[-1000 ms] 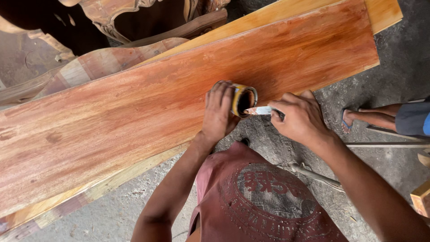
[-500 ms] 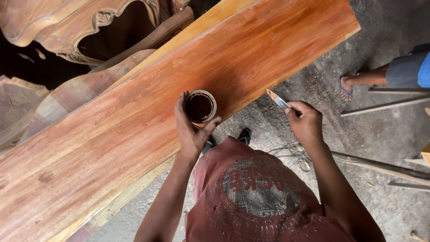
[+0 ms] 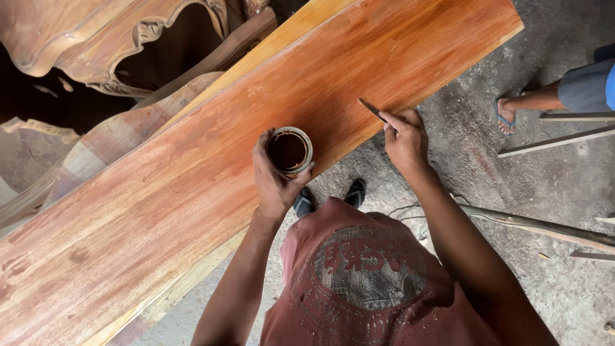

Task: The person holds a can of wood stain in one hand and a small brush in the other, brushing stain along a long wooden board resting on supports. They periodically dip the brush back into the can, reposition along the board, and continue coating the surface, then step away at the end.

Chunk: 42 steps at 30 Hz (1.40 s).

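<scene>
A long reddish-brown wooden board [image 3: 211, 173] runs diagonally across the view. My left hand [image 3: 272, 179] grips a small round can [image 3: 289, 150] of dark brown filler, held upright over the board's near edge. My right hand [image 3: 405, 138] pinches a thin flat blade tool [image 3: 371, 109], its tip touching the board near its right end. Both arms reach out over my red printed shirt [image 3: 365, 282].
Carved wooden furniture parts [image 3: 115, 45] lie beyond the board at the upper left. A second, paler board [image 3: 282, 38] lies under the red one. Another person's foot in a sandal [image 3: 512, 112] stands at the right. Thin wooden strips [image 3: 551, 227] lie on the grey concrete floor.
My left hand has lifted the can upright and carried it left along the board. My right hand has moved the blade from the can out onto the board's surface.
</scene>
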{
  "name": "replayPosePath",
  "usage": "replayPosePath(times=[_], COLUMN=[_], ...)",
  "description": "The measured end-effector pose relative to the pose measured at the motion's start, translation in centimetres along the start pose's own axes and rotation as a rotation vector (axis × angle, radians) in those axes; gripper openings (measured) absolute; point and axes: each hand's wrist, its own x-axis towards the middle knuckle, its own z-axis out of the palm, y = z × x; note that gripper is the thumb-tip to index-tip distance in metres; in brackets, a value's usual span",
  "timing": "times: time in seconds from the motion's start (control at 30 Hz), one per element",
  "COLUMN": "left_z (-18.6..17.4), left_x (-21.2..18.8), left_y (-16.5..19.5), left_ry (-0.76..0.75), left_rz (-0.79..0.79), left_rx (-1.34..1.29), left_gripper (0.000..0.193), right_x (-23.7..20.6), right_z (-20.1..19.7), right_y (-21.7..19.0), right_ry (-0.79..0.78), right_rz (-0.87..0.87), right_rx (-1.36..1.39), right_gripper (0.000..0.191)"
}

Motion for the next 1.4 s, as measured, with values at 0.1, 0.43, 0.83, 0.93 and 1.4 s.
replayPosePath(times=[0.1, 0.43, 0.83, 0.93, 1.4], left_z=[-0.2, -0.5, -0.2, -0.3, -0.3], left_x=[-0.1, 0.1, -0.1, 0.2, -0.2], left_y=[-0.2, -0.3, -0.5, -0.1, 0.1], left_ry=[-0.004, -0.006, -0.019, -0.028, 0.005], left_rz=[0.016, 0.053, -0.051, -0.025, -0.104], left_rx=[0.019, 0.054, -0.259, -0.15, -0.12], left_gripper=[0.1, 0.1, 0.096, 0.097, 0.101], right_x=[-0.3, -0.3, 0.0, 0.2, 1.8], right_z=[-0.4, 0.0, 1.7, 1.5, -8.8], right_y=[0.7, -0.7, -0.1, 0.5, -13.0], right_ry=[0.018, -0.047, -0.063, -0.12, -0.319], right_rz=[-0.002, -0.153, 0.037, -0.011, -0.208], right_rx=[-0.044, -0.084, 0.01, 0.148, 0.2], right_gripper=[0.025, 0.034, 0.042, 0.036, 0.03])
